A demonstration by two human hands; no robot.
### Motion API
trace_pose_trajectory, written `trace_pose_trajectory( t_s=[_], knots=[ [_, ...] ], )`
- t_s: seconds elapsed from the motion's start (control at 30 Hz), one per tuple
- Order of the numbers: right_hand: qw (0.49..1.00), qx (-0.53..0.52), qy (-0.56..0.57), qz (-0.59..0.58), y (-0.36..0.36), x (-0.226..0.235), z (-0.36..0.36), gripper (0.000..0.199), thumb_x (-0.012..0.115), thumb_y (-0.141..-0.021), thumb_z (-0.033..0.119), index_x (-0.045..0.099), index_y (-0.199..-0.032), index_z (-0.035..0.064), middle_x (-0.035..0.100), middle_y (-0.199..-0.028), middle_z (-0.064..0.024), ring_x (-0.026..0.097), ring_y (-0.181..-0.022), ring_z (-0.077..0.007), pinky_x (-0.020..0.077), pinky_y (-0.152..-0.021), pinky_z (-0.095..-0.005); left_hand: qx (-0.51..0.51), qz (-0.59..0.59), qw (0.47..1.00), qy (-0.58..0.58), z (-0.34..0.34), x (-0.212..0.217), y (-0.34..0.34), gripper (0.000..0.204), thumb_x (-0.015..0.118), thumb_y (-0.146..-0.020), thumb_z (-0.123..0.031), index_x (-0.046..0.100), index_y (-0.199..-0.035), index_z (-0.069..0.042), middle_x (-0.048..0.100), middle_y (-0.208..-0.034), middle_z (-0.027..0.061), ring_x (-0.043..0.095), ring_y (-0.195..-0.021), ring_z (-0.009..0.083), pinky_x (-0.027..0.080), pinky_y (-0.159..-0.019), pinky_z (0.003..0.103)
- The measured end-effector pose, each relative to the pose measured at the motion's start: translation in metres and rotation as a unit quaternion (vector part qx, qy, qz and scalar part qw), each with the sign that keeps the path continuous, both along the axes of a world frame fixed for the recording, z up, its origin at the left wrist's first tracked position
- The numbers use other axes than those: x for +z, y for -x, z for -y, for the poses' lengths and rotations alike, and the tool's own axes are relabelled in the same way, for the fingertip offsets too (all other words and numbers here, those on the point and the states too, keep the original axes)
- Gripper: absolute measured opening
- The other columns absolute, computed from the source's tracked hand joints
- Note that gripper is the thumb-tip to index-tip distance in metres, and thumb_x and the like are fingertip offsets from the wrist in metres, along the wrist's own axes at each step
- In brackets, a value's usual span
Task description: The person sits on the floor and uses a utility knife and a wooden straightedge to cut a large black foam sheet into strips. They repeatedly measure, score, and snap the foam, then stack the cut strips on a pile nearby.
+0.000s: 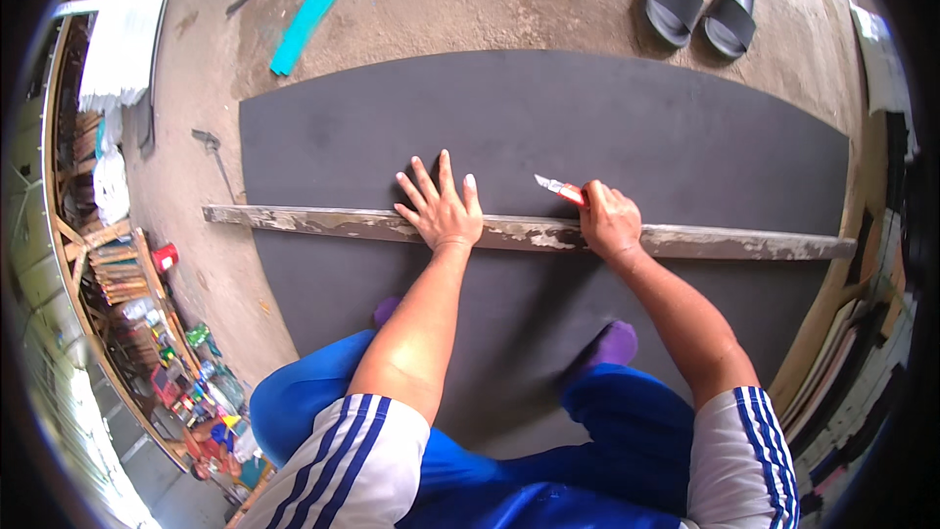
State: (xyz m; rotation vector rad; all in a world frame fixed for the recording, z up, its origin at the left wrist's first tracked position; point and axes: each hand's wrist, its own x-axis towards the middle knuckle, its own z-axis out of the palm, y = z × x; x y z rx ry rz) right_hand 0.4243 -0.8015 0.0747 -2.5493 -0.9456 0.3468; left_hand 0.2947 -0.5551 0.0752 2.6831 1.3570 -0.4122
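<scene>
In the head view, a broad, flat, dark grey sheet [539,118] with a matt surface lies on the rough, grey-brown concrete floor [441,0]. Across its middle runs a long, narrow, straight bar with flaking brown and whitish paint [534,232]; its left end juts out past the sheet's edge, and its right end reaches the opposite edge.

The left grip [448,216] is released: it grasps nothing, its fingers spread over the sheet beyond the bar while the heel of the palm lies over the bar. The right grip [612,220] is clenched around a slim utility knife with a red handle and a bare metal blade [563,190], above the bar and right of the left grip. The blade points away and to the left; whether its tip touches the sheet cannot be told.

A purple sock [612,343] shows near the bar, on the person's side.

The knife looks light and rigid, its thin blade probably brittle if bent sideways; the red handle is the place to hold. The bar seems stiff and fairly weighty, though wood or metal is hard to tell; flaking paint may make it slip, so flat pressure near its middle, clear of the blade, would suit. The sheet appears thin, likely somewhat flexible, and best taken by two opposite edges.
</scene>
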Motion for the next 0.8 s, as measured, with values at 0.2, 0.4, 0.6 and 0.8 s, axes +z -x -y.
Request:
trace_pose_trajectory(
  t_s=[0.2,0.4,0.6,0.8],
  knots=[
    [0.998,0.027,-0.043,0.047,0.044,0.003,0.021,0.009,0.064,-0.098,0.020,0.058,-0.098,0.0130,0.065,-0.087,-0.0051,0.066,-0.082,-0.0294,0.0511,-0.072,-0.0460,0.000,0.007,0.999,0.032,0.020,0.005,0.047,0.079,0.042,-0.108,-0.064,0.015,-0.174,-0.030,0.001,-0.181,0.0199,-0.004,-0.166,0.0452,0.009,-0.124,0.078],
    [0.987,-0.024,0.036,-0.154,0.112,0.014,0.027,0.022,0.065,-0.100,0.031,0.058,-0.111,0.0126,0.075,-0.097,-0.0121,0.073,-0.093,-0.0393,0.0547,-0.078,-0.0549,-0.135,-0.043,0.989,0.038,0.015,0.022,0.096,0.070,0.052,-0.106,-0.060,0.035,-0.166,-0.028,0.028,-0.170,0.0239,0.016,-0.161,0.0480,0.015,-0.125,0.074],
    [0.977,-0.028,-0.066,-0.203,0.083,0.043,-0.086,0.031,0.064,-0.102,0.026,0.051,-0.126,0.0108,0.075,-0.106,-0.0199,0.071,-0.100,-0.0463,0.0539,-0.085,-0.0581,-0.277,-0.072,0.934,0.214,-0.109,0.078,0.057,0.050,0.065,-0.102,-0.051,0.065,-0.139,-0.016,0.066,-0.139,0.0163,0.055,-0.140,0.0380,0.046,-0.115,0.054],
    [0.980,0.116,-0.078,-0.140,0.082,0.080,-0.199,0.029,0.057,-0.104,0.021,0.055,-0.129,0.0062,0.073,-0.111,-0.0244,0.070,-0.103,-0.0482,0.0538,-0.086,-0.0588,-0.233,-0.125,0.930,0.253,-0.243,0.113,0.112,0.058,0.061,-0.103,-0.057,0.067,-0.139,-0.013,0.070,-0.138,0.0175,0.064,-0.133,0.0364,0.050,-0.112,0.049]
  ],
)
